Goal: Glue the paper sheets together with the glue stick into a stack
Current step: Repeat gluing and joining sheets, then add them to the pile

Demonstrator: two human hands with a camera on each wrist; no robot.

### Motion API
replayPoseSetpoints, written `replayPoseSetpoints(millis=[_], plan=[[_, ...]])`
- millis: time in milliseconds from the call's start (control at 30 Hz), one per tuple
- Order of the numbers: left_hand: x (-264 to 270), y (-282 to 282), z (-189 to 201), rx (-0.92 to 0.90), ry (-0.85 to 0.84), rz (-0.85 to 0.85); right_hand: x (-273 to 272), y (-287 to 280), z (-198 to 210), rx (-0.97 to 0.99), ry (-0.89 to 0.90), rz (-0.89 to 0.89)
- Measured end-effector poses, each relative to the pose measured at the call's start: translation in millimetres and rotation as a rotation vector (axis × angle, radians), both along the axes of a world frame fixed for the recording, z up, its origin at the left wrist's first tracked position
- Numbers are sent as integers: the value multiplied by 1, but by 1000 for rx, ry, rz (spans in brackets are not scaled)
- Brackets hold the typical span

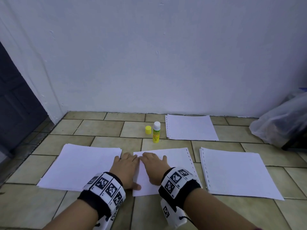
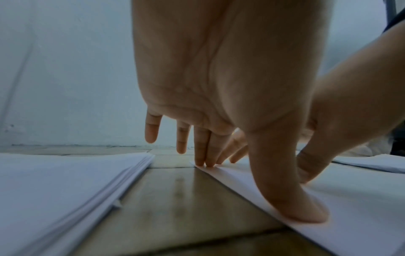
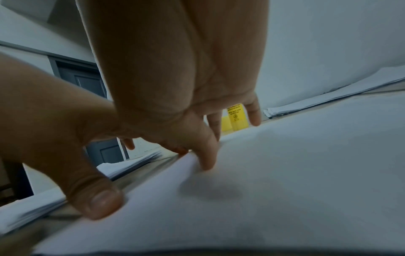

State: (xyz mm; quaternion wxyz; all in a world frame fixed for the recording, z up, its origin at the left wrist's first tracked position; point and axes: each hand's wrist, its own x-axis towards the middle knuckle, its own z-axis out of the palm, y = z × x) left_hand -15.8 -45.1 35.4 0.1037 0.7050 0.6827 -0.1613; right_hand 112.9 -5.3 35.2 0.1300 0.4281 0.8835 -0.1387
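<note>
yellow "glue stick" (image 1: 156,134) label, upright

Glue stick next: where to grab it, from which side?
Grip the glue stick round its labelled yellow-green barrel, below the exposed white tip, coming from the near side. It stands upright and uncapped; the yellow cap sits close on its left and the far paper stack on its right.

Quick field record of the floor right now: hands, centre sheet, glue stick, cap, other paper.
left hand: open, pressing centre sheet's left edge
right hand: open, flat on centre sheet
centre sheet: on tiled floor, perforated edge right
glue stick: upright, uncapped, beyond sheet
yellow cap: standing left of stick
paper piles: left, right, far right
</note>
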Motion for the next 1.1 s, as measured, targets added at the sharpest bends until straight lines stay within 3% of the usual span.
replayPoseSetpoints(millis=[167, 533, 900, 1033, 1100], plan=[[0, -2, 0, -14, 23, 8, 13, 8, 7, -71, -41, 36], [-1, -3, -1, -29, 41, 24, 94, 46, 1, -123, 45, -347], [13, 6, 29, -55, 46, 7, 69, 29, 4, 114, -108, -185], [29, -2, 18, 11, -200, -151, 54, 21, 2, 98, -54, -116], [33, -8, 11, 5, -222, -199, 49, 15, 0, 62, -12, -125]])
